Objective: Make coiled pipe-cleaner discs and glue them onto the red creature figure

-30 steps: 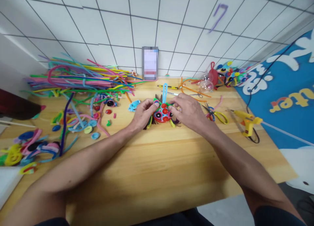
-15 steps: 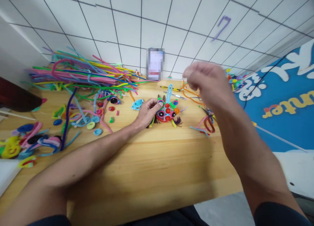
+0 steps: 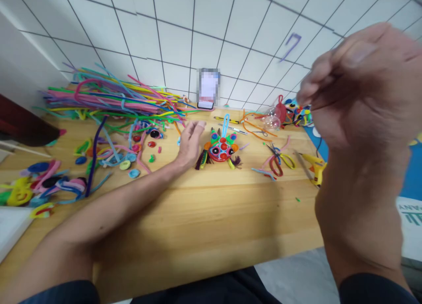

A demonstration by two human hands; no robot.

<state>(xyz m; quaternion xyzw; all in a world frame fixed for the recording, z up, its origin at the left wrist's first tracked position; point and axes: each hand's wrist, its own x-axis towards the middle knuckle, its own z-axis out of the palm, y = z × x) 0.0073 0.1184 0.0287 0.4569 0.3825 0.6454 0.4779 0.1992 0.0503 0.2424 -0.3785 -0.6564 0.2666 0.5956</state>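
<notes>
A small colourful animal-face ornament (image 3: 223, 151) lies on the table, with red dots, dark eyes, green ears, dark tassels and a light blue pipe-cleaner loop (image 3: 226, 126) at its top. Just left of it is my left hand (image 3: 191, 146), its fingers stretched out and holding nothing, apart from the ornament. My right hand (image 3: 359, 84) is raised high at the right, close to the camera and somewhat blurred. Its fingers are curled in toward the palm, and I see nothing in them.
A pile of pipe cleaners (image 3: 108, 95) lies at the back left, loose pieces before it. A phone (image 3: 208, 88) leans on the tiled wall. On the right lie red-handled scissors (image 3: 276, 167), a yellow glue gun (image 3: 316, 167), a craft knife (image 3: 226, 120) and a clear ball (image 3: 272, 119).
My left hand has let go of the ornament and moved slightly left. My right hand has risen to the right, nearer the camera, uncovering the glue gun and clear ball.
</notes>
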